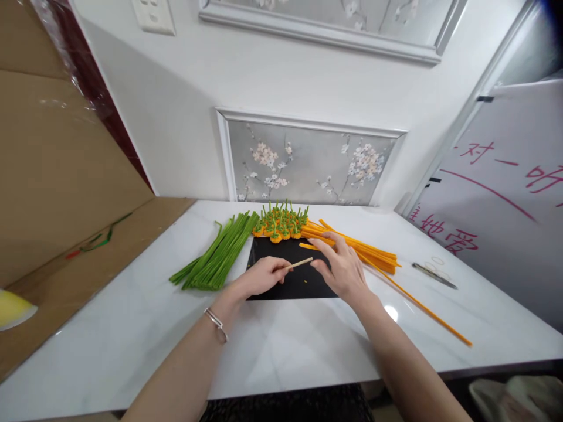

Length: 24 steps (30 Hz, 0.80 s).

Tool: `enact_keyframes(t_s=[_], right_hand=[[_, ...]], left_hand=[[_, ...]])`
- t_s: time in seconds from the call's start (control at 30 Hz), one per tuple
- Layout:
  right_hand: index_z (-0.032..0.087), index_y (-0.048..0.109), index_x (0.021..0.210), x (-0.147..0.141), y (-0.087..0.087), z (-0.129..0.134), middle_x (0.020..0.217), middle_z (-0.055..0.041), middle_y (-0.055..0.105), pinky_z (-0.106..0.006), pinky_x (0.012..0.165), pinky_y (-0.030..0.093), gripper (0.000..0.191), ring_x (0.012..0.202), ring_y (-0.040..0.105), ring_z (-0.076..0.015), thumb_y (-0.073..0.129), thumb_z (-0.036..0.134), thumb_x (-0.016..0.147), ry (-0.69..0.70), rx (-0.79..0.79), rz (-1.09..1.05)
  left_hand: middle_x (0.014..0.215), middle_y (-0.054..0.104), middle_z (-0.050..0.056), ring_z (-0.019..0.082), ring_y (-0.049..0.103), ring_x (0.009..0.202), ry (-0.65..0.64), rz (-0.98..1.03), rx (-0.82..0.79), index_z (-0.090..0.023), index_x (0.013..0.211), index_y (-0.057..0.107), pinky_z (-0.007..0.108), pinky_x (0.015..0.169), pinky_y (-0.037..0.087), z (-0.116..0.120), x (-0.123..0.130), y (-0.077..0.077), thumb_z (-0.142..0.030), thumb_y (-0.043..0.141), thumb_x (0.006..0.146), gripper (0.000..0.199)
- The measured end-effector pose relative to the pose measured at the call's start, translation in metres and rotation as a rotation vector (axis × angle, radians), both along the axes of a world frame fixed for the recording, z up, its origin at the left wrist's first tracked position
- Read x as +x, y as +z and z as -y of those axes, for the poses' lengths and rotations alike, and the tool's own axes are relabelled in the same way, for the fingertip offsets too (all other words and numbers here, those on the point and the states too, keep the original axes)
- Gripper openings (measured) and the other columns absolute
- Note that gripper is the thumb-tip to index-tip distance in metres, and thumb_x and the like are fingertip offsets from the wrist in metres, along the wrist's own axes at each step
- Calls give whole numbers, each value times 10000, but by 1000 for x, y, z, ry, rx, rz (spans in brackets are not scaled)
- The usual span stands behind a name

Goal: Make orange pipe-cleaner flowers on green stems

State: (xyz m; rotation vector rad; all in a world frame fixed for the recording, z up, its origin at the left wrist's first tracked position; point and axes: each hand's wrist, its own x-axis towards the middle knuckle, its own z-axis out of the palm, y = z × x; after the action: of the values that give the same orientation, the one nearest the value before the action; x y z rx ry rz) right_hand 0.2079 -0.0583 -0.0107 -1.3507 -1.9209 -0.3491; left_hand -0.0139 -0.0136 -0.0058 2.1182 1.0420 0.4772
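While the left hand (265, 276) pinches 1 pale stick (301, 263) over the black mat (292, 288), the right hand (345, 271) sits by its tip, thumb and fingers parted. Best: grip firm, well back from tip, stick steady.

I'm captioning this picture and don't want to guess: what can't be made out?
Head view:
Thin stick: near end, hidden in the left hand.
Black mat: right part, behind the right hand.
Whiteboard writing: cut off by the right picture edge.
Yellow object: cut off by the left edge.
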Motion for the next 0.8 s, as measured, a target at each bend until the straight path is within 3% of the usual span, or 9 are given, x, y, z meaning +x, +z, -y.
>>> enact_keyframes(t_s=[0.13,0.3,0.43,0.6,0.8], right_hand=[[324,705,1062,0,-2,-4,1152,-46,629,-332,777,363,236,914,561,-198,497,319,951,82,34,37],[267,724,930,-4,-13,-10,901,-11,707,-315,712,331,180,796,543,-164,545,283,934,296,-11,36],[225,710,923,-4,-17,-11,840,-16,713,-305,696,342,196,746,524,-158,517,247,946,379,-71,24],[224,716,915,-1,-17,-11,822,-26,704,-298,697,351,207,758,525,-166,511,229,947,449,-119,36],[237,723,956,0,-17,-13,869,-35,703,-305,715,367,232,826,553,-170,493,206,954,511,-116,36]], left_hand=[[666,619,6,132,497,616,-44,-24,81,-162,780,698,237,590,323,3,6,0,-208,511,798,193],[565,531,-23,103,402,529,-86,-25,83,-150,641,638,224,513,265,9,9,8,-276,519,819,249],[584,524,-20,82,336,502,-147,36,-81,-136,686,653,221,486,237,15,5,20,-357,510,845,308],[761,622,14,61,267,464,-140,131,-430,-153,981,636,213,435,194,15,-2,23,-428,515,846,329],[580,503,-21,62,259,452,-102,78,-412,-143,663,562,217,425,170,16,-1,20,-506,517,833,403]])
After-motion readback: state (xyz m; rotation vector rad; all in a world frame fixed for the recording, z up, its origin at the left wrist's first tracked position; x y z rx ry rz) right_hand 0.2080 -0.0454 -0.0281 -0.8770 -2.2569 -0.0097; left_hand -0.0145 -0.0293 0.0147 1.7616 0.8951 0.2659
